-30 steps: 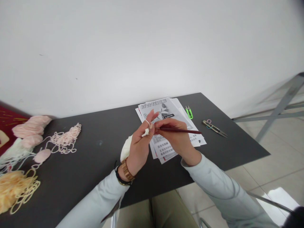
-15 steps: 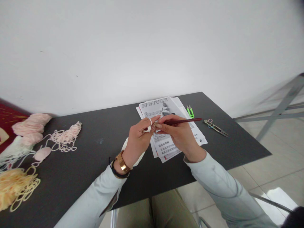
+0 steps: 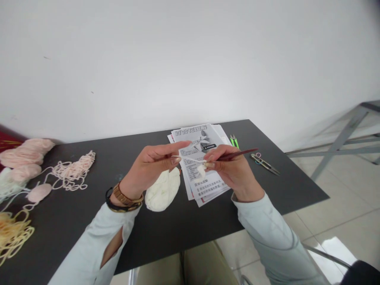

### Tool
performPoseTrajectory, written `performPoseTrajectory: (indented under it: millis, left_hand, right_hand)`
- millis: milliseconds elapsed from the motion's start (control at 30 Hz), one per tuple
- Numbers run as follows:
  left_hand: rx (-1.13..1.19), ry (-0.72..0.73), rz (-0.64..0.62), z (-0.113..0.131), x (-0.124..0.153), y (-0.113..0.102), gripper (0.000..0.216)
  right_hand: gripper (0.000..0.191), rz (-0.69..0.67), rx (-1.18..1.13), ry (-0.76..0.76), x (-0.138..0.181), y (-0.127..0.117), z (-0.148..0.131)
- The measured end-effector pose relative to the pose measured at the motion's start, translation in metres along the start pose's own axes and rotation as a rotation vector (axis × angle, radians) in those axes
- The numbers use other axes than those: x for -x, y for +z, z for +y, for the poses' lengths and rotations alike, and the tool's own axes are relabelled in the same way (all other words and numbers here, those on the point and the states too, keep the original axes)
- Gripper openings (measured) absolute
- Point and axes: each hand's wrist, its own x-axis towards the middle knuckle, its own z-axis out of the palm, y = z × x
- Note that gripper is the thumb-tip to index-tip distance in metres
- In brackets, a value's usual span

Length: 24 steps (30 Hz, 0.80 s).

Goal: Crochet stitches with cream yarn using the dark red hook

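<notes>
My left hand (image 3: 148, 168) pinches a strand of white yarn (image 3: 190, 159) between thumb and fingers. The strand runs across to my right hand (image 3: 234, 170), which is closed around a dark red crochet hook (image 3: 239, 154). A small white crocheted piece (image 3: 201, 171) hangs below my right fingertips; the hook's tip is hidden there. A ball of cream-white yarn (image 3: 162, 192) lies on the table under my left hand. Beneath both hands are printed sheets (image 3: 208, 194) with a picture and text.
On the dark table (image 3: 282, 186), green thread snips (image 3: 234, 141) and metal snips (image 3: 265, 164) lie right of the sheets. At left are pink yarn skeins (image 3: 26, 152), a loose pink tangle (image 3: 74, 170), a small pink ball (image 3: 39, 192) and yellow yarn (image 3: 13, 233). A white wall (image 3: 148, 71) stands behind.
My left hand has moved left, away from my right, drawing the white strand out between them. The white ball and the small crocheted piece have come into sight. The view has shifted slightly.
</notes>
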Motion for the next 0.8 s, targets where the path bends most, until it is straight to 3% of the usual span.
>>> performPoseTrajectory:
  millis: [100,333,467,633,800]
  left_hand:
    - [0.001,-0.067,0.003,0.001,0.0,-0.001,0.043]
    - [-0.07,-0.481,-0.276,0.007,-0.003,-0.015,0.035]
    - [0.228,-0.376,-0.133,0.007,-0.005,-0.007,0.046]
    - [0.53,-0.416,-0.033,-0.006,-0.004,0.017,0.025]
    - [0.288,-0.366,-0.089,-0.008,0.0,0.025,0.036]
  right_hand:
    - [0.018,-0.031,0.072,-0.039,0.001,-0.002,0.001]
    - [0.019,-0.05,0.201,-0.085,0.002,-0.005,0.0]
    - [0.019,-0.09,0.092,-0.047,0.002,-0.003,0.003]
    - [0.017,-0.174,0.095,-0.064,0.002,-0.002,0.006]
    - [0.015,-0.14,0.103,-0.066,0.0,-0.002,0.006]
